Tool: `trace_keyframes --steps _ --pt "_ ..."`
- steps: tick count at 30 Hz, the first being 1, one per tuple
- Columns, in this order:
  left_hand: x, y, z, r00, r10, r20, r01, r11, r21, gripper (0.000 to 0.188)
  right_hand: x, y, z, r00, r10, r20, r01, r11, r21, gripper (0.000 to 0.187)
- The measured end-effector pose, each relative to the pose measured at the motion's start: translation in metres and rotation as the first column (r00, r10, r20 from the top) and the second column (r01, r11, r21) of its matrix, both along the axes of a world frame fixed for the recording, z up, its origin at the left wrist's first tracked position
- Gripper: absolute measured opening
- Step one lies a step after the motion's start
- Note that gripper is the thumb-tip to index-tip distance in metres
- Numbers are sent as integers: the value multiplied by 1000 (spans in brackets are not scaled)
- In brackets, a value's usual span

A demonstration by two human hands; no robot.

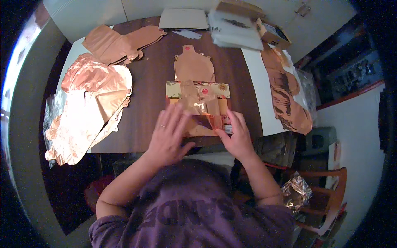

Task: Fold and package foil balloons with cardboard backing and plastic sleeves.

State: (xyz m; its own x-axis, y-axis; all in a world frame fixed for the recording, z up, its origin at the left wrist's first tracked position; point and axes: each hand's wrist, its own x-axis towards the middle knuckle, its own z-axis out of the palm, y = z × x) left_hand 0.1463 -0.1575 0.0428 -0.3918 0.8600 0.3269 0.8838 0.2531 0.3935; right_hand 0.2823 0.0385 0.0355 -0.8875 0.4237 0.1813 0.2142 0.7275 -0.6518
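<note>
A printed card (pixel 173 89) with a colourful border lies at the table's near edge. On it rests a folded, shiny copper-coloured foil balloon (pixel 210 108), partly under my hands. My left hand (pixel 168 134) lies over the left side of the foil, its fingers stretched out and slightly blurred. My right hand (pixel 237 134) grips the foil's right edge, its thumb on top and its fingers along the card's side. Just beyond the card, a flat copper foil balloon (pixel 193 66) with small tabs and a red round sticker lies face up.
Crumpled copper foil balloons (pixel 93 107) cover the table's left side, with flatter foil pieces (pixel 124 43) behind. More foil (pixel 285 91) lies at the right edge. At the back are a white box (pixel 184 18), clear plastic bags (pixel 233 31) and a small carton (pixel 273 33). A wooden chair (pixel 339 194) stands right.
</note>
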Motion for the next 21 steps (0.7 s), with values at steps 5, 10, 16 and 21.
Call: trace_keyframes --steps 5,10,16,21 --pt "-4 -7 -3 976 208 64 -206 978 -34 93 1 -2 9 990 10 -138 18 979 205 62" --pt "-6 -5 -7 980 198 7 -198 980 -3 75 3 -2 12 1000 19 7 -21 959 284 63" --pt "-9 -2 -14 991 123 52 -127 988 83 69 1 -1 9 999 48 -17 -45 983 179 51" --pt "-9 -1 -14 984 128 125 -141 985 96 78 -6 2 17 999 17 27 -21 990 143 49"
